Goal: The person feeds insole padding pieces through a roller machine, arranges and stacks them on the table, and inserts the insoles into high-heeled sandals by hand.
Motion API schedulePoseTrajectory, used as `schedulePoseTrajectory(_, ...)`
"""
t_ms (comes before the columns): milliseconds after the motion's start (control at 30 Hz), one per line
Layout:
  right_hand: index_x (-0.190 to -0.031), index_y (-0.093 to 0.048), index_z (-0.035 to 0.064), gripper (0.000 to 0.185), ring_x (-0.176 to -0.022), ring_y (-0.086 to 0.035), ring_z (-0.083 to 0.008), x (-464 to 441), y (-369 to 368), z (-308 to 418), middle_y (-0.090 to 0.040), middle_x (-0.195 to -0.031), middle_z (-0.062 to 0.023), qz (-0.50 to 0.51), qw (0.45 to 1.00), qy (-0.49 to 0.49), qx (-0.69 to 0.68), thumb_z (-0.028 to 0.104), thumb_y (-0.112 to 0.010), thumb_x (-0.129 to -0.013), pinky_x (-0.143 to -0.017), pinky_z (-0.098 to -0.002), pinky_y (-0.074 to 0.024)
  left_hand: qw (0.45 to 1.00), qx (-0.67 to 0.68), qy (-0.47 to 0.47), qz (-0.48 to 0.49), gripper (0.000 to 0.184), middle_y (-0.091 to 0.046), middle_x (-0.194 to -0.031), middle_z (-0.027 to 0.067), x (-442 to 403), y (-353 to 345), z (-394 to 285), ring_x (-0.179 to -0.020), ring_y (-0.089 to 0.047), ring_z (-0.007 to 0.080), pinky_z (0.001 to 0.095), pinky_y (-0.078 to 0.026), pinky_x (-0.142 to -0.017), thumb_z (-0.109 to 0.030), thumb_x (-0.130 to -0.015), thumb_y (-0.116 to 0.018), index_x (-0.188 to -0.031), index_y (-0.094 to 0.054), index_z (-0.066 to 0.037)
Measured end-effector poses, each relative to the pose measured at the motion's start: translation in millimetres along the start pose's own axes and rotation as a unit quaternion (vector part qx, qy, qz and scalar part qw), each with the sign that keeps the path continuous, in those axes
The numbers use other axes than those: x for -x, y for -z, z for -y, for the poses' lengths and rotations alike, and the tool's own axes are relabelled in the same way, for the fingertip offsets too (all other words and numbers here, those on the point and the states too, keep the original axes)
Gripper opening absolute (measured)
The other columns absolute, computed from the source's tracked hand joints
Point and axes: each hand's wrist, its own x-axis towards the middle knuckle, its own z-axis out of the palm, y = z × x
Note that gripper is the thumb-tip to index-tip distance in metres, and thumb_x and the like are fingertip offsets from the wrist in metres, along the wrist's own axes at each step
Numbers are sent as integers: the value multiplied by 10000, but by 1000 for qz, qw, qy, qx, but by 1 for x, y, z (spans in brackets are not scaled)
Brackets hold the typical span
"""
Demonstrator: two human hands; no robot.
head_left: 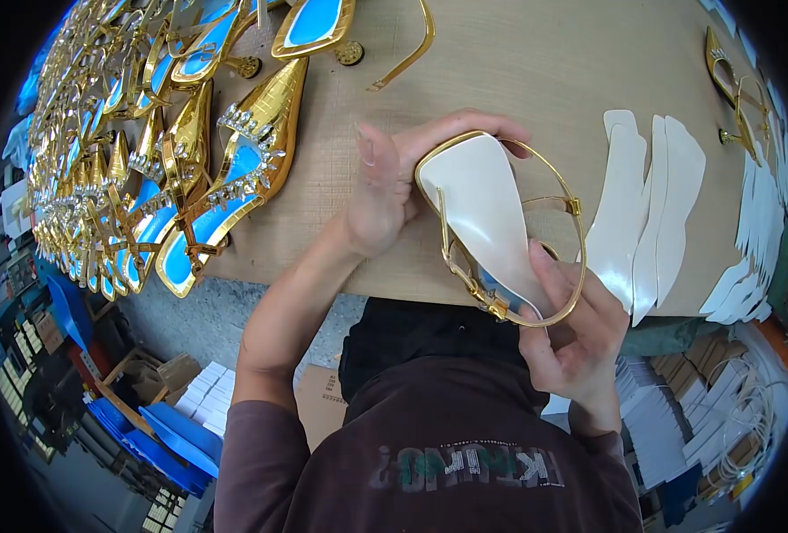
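Observation:
A gold strappy sandal [578, 233] is between my hands, above the table's near edge. A glossy white insole [475, 182] lies over its footbed, and a bit of blue footbed shows beneath the lower end. My left hand [380, 191] supports the sandal's wide end from behind, its thumb raised clear and its fingers curled around the back. At the narrow end, my right hand [580, 324] grips the insole together with the sandal, thumb and fingers near the tip. Several loose white insoles [620, 178] lie on the table just right of the sandal.
Rows of gold sandals with blue footbeds [269, 155] crowd the table's [340, 178] left side. One gold shoe [736, 98] and a fan of white insoles [749, 240] are at the right edge. Blue crates [181, 435] and white stacks [651, 417] stand below.

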Motion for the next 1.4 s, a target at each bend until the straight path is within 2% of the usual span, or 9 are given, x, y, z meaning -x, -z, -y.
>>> schedulePoseTrajectory(233,-1339,-603,15,639,-725,-570,-217,-4,0,3,-654,-1140,-159,0,1000,-11,-8,51,-652,-703,-570,-271,-461,971,-220,91,26,863,-693,-1001,180,-7,5,-37,-901,-670,248,349,-537,-802,-700,-979,-281,-1291,-587,44)
schedulePoseTrajectory(400,-1455,-509,132,640,-1123,-609,-337,-20,26,33,-574,-1411,-105,291,924,-12,246,347,-635,-865,-897,-408,-524,958,-221,122,137,542,-703,-990,161,-17,18,-49,-868,-659,207,303,-529,-785,-412,-1022,-407,-1242,-635,29)
schedulePoseTrajectory(600,-1401,-557,224,779,-1428,-350,-416,-18,8,33,-455,-1527,-40,123,962,67,234,730,-527,-811,-1180,-656,-166,981,-91,154,74,406,-700,-985,99,-15,17,-31,-891,-614,168,264,-481,-764,-312,-1018,-497,-1146,-685,25)
schedulePoseTrajectory(733,-1341,-605,203,693,-1404,-377,-419,-30,-25,14,-504,-1479,-37,57,952,129,273,655,-599,-815,-1189,-651,-139,981,57,187,20,390,-700,-987,110,-5,21,-36,-868,-623,178,252,-484,-750,-300,-998,-526,-1106,-702,30)
schedulePoseTrajectory(867,-1294,-619,194,606,-1341,-439,-396,17,-19,3,-562,-1385,-29,67,960,53,266,549,-691,-809,-1194,-654,-104,978,-173,120,-1,497,-677,-984,126,-4,7,-35,-847,-617,190,238,-464,-711,-376,-953,-488,-1158,-691,28)
schedulePoseTrajectory(1033,-1157,-661,66,443,-1160,-563,-330,83,33,47,-635,-1173,-99,-114,965,85,222,361,-735,-834,-1122,-646,-282,973,-110,107,-170,641,-647,-856,72,90,-12,-60,-692,-555,104,156,-388,-556,-47,-868,-633,-1473,-424,-6)
schedulePoseTrajectory(1133,-1153,-658,25,373,-1080,-602,-302,99,3,64,-635,-1195,-129,-107,986,66,108,270,-707,-875,-1096,-543,-368,940,-131,239,-206,908,-636,-1058,163,118,-90,-53,-785,-628,121,196,-492,-631,18,-930,-603,-1588,14,-85)
schedulePoseTrajectory(1267,-1137,-655,-40,330,-1068,-605,-308,63,-19,38,-627,-1219,-170,-54,917,134,373,151,-670,-868,-1064,-432,-399,936,181,54,-297,958,-428,-1339,263,115,-112,0,-1109,-578,272,364,-492,-958,-68,-962,-613,-1574,124,-110)
schedulePoseTrajectory(1400,-1127,-645,-86,344,-1086,-603,-327,38,-18,27,-619,-1228,-213,-44,802,188,566,117,-642,-849,-1046,-401,-405,870,-338,-87,-349,896,-369,-1456,280,71,-49,-19,-1225,-538,360,410,-445,-1040,-88,-930,-664,-1548,-21,-1)
